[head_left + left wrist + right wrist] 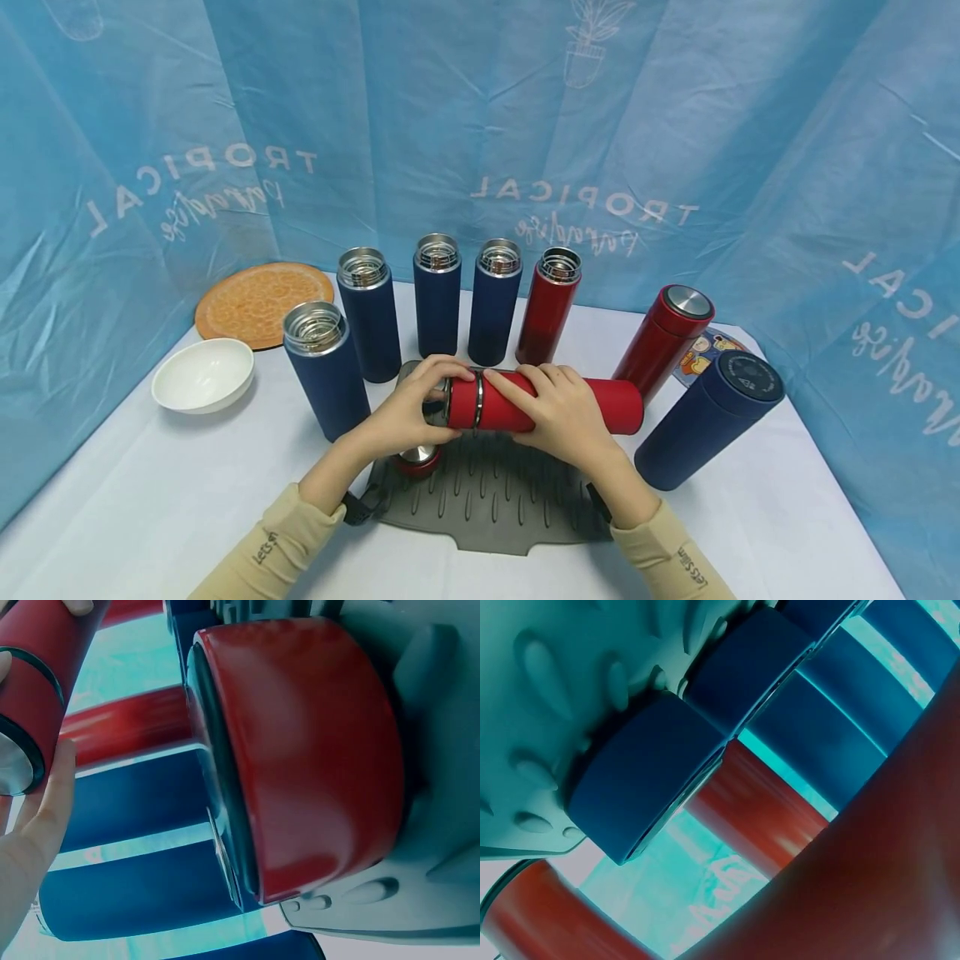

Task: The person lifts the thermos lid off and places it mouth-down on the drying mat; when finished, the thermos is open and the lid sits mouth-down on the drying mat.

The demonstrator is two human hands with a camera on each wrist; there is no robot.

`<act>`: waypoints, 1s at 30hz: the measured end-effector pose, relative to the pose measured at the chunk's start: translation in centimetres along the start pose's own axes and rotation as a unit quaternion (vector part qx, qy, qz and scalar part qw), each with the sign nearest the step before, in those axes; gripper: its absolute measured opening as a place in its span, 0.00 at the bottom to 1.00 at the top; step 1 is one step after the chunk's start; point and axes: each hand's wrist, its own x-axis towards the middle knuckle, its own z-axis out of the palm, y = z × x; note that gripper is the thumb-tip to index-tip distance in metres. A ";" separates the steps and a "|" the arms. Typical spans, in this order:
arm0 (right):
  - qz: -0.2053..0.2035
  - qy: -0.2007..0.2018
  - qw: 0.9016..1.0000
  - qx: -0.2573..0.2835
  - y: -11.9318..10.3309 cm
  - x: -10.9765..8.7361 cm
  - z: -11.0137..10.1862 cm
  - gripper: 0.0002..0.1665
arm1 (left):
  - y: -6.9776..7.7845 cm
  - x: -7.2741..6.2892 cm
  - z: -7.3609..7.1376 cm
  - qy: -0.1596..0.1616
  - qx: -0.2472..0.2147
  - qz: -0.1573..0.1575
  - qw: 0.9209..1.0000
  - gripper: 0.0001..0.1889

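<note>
A red thermos bottle [621,406] lies level in both hands over the grey ridged mat [495,508]. My left hand [411,410] grips its lid [461,405], thumb below and fingers above. My right hand [558,412] holds the body beside the metal ring, fingers curled over the top. In the left wrist view the bottle [56,630] shows at the upper left, its lid still against the body. Below the left hand, a loose red lid [417,463] sits on the mat. Blue lids [645,776] rest on the mat in the right wrist view, mostly hidden from the head view.
Several lidless blue bottles [369,329] and a lidless red bottle [549,312] stand behind the mat. At right are a lidded red bottle [660,346] and a lidded blue bottle [705,425]. A white bowl [204,379] and an orange round mat [262,304] lie left.
</note>
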 end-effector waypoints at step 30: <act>0.100 0.055 0.993 -0.020 1.5 -0.4 -1.4 0.51 | -0.6 -0.5 0.2 0.039 0.060 -0.119 0.990 0.37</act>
